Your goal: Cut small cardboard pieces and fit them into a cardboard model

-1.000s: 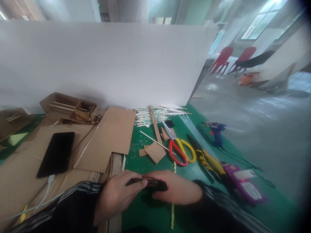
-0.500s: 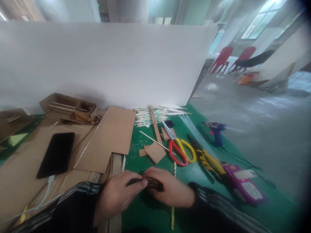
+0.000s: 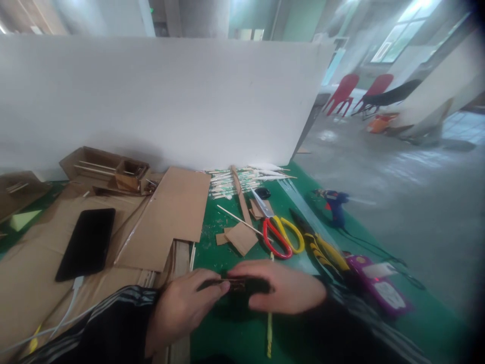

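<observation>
Near the front of the green table, my left hand (image 3: 182,306) pinches a small dark flat piece (image 3: 238,286) between thumb and fingers. Its kind cannot be made out, since the fingers cover much of it. My right hand (image 3: 290,288) is at the piece's right side, slightly blurred, with thumb and fingers spread apart. Its forefinger reaches over the piece's far edge; whether it touches is unclear. Beyond the hands lie a square cardboard scrap (image 3: 241,239) and scissors (image 3: 279,237) with red and yellow handles. A thin yellow strip (image 3: 269,333) runs beneath my right hand.
Cardboard sheets (image 3: 166,212) and a black phone (image 3: 88,243) with a white cable lie left. Pliers (image 3: 326,253), a purple device (image 3: 379,283) and a blue glue gun (image 3: 335,207) are right. Thin sticks (image 3: 227,182) lie before a white partition (image 3: 162,101).
My right hand has shifted to the right and its fingers have opened away from the dark piece. My left hand keeps its pinch in nearly the same place.
</observation>
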### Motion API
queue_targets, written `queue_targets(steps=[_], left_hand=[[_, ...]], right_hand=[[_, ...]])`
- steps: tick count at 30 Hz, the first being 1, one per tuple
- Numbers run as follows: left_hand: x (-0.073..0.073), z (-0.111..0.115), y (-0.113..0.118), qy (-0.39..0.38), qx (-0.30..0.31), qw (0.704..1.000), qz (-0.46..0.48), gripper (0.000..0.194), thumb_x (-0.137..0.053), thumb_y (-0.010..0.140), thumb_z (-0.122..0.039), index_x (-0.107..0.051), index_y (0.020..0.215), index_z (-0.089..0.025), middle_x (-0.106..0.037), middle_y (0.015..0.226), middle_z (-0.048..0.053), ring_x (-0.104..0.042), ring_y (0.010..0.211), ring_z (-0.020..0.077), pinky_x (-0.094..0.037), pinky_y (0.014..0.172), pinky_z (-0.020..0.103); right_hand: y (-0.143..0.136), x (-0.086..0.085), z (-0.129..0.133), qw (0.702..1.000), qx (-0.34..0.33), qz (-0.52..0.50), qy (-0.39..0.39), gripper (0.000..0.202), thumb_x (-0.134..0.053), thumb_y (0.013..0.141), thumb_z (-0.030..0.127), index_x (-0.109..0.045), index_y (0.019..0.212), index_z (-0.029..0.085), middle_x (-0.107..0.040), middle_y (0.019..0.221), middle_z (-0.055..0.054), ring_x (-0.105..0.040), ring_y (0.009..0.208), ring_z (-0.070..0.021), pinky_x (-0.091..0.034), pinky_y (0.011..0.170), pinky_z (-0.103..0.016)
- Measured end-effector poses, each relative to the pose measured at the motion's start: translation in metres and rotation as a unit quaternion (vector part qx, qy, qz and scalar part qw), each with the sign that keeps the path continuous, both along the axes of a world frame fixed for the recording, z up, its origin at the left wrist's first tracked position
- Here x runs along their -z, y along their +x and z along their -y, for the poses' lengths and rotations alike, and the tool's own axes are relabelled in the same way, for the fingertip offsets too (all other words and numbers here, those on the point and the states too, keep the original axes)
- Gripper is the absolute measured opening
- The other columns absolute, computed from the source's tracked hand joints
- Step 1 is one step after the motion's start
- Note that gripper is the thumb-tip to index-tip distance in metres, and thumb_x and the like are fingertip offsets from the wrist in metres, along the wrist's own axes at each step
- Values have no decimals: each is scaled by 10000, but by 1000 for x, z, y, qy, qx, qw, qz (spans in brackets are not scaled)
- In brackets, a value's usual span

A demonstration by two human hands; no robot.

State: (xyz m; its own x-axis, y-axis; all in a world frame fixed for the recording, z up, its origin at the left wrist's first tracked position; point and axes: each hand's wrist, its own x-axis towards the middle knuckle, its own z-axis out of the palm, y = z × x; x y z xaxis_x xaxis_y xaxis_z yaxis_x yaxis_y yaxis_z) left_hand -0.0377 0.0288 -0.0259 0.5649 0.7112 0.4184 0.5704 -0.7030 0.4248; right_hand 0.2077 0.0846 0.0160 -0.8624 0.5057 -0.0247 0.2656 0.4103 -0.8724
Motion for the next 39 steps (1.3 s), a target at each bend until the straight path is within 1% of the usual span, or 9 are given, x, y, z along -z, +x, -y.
queue_targets(steps=[2, 4, 6, 9, 12, 16, 21, 31, 39], left_hand=[[1, 0, -1, -3, 3, 1000, 0, 201, -517, 936, -184, -645, 1086, -227, -686, 1009, 46, -661, 841, 151, -557, 751, 238], [2, 1, -2, -6, 12, 1000, 1, 237, -514, 935, -170, -627, 1135, -226, -679, 1040, 52, -659, 866, 153, -557, 771, 242], [2, 1, -3, -15, 18, 1000, 1, 256, -510, 932, -157, -618, 1154, -226, -673, 1058, 53, -658, 885, 155, -557, 789, 248], [2, 0, -3, -21, 15, 1000, 2, 251, -515, 930, -158, -621, 1145, -231, -671, 1056, 48, -658, 889, 157, -559, 795, 257], [0, 0, -2, -28, 14, 1000, 3, 242, -509, 936, -171, -622, 1140, -234, -672, 1052, 45, -658, 890, 158, -560, 800, 262], [2, 1, -3, -36, 12, 999, 1, 240, -509, 941, -188, -618, 1148, -243, -673, 1058, 43, -660, 890, 160, -562, 785, 259], [6, 1, -5, -24, 2, 1000, 0, 281, -530, 933, -196, -601, 1193, -274, -671, 1066, 43, -660, 907, 166, -558, 799, 270], [-1, 1, -2, -57, -8, 998, 33, 267, -514, 932, -197, -646, 1148, -281, -685, 1021, 39, -651, 900, 158, -542, 797, 253], [3, 5, 6, -146, -135, 975, 99, 166, -595, 873, -363, -720, 939, -277, -673, 885, 21, -650, 801, 159, -560, 741, 258]], right_hand=[[6, -1, -8, 986, 146, 19, 74, 309, -471, 951, 285, -586, 1233, 234, -655, 1172, -71, -623, 1058, -198, -492, 929, -357], [5, 8, -15, 930, 307, 77, 189, 312, -543, 913, 358, -606, 1183, 214, -619, 1200, -107, -568, 1116, -268, -454, 961, -447], [-1, 22, -21, 896, 356, 136, 230, 404, -635, 846, 369, -588, 1210, 200, -621, 1164, -125, -529, 1140, -331, -401, 991, -527], [-7, 39, -24, 890, 371, 149, 219, 498, -674, 804, 288, -537, 1274, 196, -624, 1141, -123, -531, 1132, -349, -386, 993, -547], [-7, 37, -24, 897, 375, 138, 188, 534, -660, 808, 241, -486, 1312, 204, -630, 1119, -100, -597, 1047, -288, -485, 904, -438], [-3, 16, -17, 928, 344, 91, 110, 225, -564, 892, 292, -606, 1095, 204, -677, 932, -43, -656, 810, -202, -540, 730, -318], [-6, 5, 2, 963, 267, -23, -5, 184, -570, 886, 247, -625, 1058, 212, -695, 1019, -26, -647, 942, -195, -511, 832, -292], [-10, 20, 10, 984, 172, 26, 19, 377, -464, 819, 33, -701, 1025, 242, -735, 904, 19, -678, 799, -146, -493, 691, -219], [-10, 14, 14, 988, 108, 60, 93, 358, -457, 731, -21, -665, 923, 198, -693, 844, -11, -643, 787, -159, -475, 707, -239]])
